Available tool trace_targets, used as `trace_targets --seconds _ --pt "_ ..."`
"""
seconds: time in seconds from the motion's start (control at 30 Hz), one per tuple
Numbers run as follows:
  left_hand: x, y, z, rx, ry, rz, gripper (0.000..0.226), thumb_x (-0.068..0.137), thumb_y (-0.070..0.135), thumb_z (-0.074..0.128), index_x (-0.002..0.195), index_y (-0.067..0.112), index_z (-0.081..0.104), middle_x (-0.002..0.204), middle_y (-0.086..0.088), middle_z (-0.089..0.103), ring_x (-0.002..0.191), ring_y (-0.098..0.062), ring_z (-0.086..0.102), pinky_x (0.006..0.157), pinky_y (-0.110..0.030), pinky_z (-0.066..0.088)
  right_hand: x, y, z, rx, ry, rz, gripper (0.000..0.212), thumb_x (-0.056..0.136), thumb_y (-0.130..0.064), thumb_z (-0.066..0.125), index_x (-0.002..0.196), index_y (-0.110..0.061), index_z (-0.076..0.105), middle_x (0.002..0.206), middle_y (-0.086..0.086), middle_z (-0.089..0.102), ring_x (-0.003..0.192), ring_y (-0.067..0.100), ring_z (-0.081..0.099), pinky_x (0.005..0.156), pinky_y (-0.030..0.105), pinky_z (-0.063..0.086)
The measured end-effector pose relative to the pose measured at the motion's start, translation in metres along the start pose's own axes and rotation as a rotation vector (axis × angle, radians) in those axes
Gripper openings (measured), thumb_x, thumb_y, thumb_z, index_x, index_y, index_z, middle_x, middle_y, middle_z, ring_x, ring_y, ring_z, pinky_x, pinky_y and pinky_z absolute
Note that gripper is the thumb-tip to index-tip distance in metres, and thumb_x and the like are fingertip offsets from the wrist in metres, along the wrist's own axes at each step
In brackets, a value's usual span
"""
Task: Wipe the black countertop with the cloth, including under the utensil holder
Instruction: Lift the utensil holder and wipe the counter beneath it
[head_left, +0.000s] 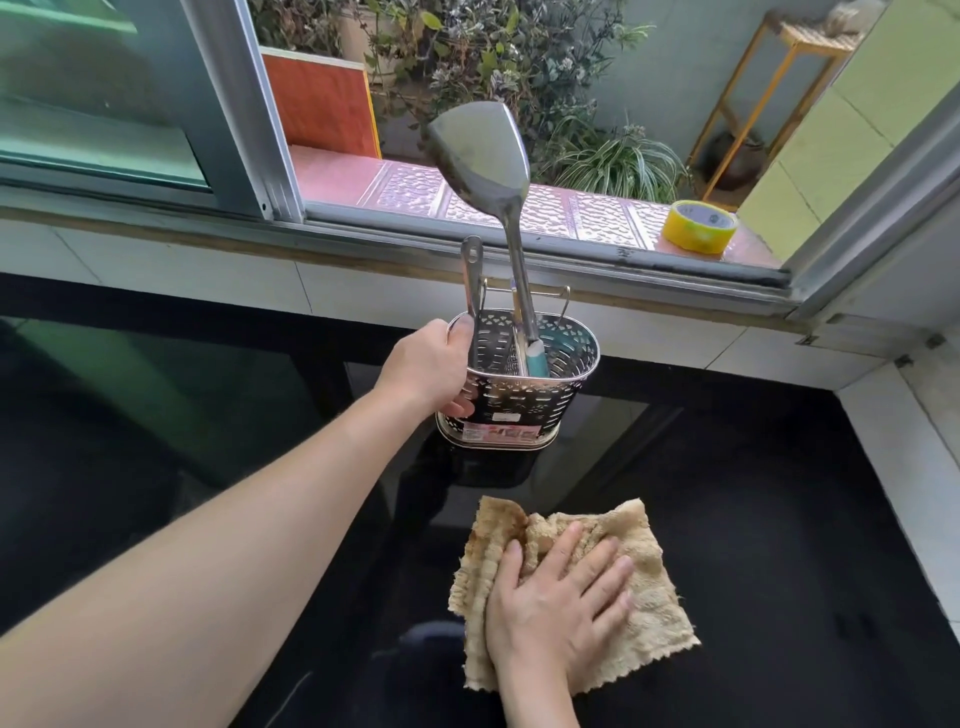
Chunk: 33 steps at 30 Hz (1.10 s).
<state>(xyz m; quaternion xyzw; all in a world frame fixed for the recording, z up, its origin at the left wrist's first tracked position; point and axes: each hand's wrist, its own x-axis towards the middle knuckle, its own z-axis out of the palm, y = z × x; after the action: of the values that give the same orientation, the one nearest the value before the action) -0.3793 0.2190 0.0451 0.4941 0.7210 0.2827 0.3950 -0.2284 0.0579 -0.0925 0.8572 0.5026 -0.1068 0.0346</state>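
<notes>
My left hand (434, 366) grips the left side of a perforated steel utensil holder (524, 395), thumb over its rim. The holder looks lifted a little above the glossy black countertop (779, 493), with its dark reflection below. A steel spatula (480, 156) and other utensils stand in it. My right hand (558, 603) presses flat, fingers spread, on a beige, stained cloth (644, 582) lying on the countertop in front of the holder.
A white tiled ledge (649, 332) and an open sliding window run behind the counter. A yellow tape roll (698, 226) sits on the sill at the right. White tiles border the counter's right edge (904, 467). Plants stand outside.
</notes>
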Motion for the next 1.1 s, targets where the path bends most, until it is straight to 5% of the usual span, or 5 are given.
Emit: trace_targets --seconds 0.17,0.43,0.63,0.8,1.1 --pt "-0.018 -0.024 -0.011 0.139 0.130 0.015 0.060 0.099 0.071 0.019 0.107 0.021 0.052 0.089 0.001 0.069 0.066 -0.019 0.075 0.066 -0.040 0.059 -0.024 -0.028 0.014 0.068 0.053 -0.118 0.084 0.089 -0.067 0.014 0.156 -0.015 0.007 0.164 0.022 -0.002 0.151 0.041 -0.013 0.121 0.059 -0.003" --pt "-0.109 -0.117 -0.011 0.218 0.133 0.043 0.029 0.100 0.025 0.045 0.077 0.020 0.061 0.077 0.004 0.066 0.078 -0.020 0.062 0.076 -0.043 0.053 -0.067 -0.052 0.023 0.074 -0.013 -0.362 0.081 0.091 -0.063 0.017 0.156 -0.016 0.005 0.162 0.023 -0.016 0.149 0.041 -0.022 0.119 0.062 -0.007" --pt "-0.181 -0.176 0.014 0.279 0.052 0.003 0.017 0.101 0.025 0.049 0.106 0.031 0.064 0.106 0.015 0.063 0.095 -0.007 0.058 0.082 -0.028 0.043 -0.091 -0.035 0.029 0.072 -0.014 -0.677 0.070 0.090 -0.053 0.042 0.148 -0.014 0.045 0.157 0.021 0.035 0.148 0.039 0.027 0.115 0.057 0.016" --pt "-0.214 -0.181 0.033 0.343 0.129 -0.050 0.046 0.098 0.027 0.054 0.143 0.020 0.047 0.136 0.003 0.057 0.120 -0.023 0.058 0.095 -0.039 0.049 -0.085 0.020 0.022 0.048 -0.058 -0.945 0.063 0.102 -0.056 0.025 0.158 -0.029 0.018 0.167 0.008 0.006 0.154 0.024 -0.005 0.121 0.045 -0.001" --pt "-0.297 -0.157 0.135 0.724 0.093 -0.001 0.055 0.096 0.049 0.046 0.143 0.020 0.049 0.136 -0.002 0.051 0.115 -0.023 0.050 0.091 -0.037 0.051 -0.072 0.146 0.014 -0.033 0.021 -0.913 0.067 0.097 -0.066 0.030 0.156 -0.033 0.028 0.166 0.009 0.017 0.153 0.031 0.013 0.118 0.046 0.010"
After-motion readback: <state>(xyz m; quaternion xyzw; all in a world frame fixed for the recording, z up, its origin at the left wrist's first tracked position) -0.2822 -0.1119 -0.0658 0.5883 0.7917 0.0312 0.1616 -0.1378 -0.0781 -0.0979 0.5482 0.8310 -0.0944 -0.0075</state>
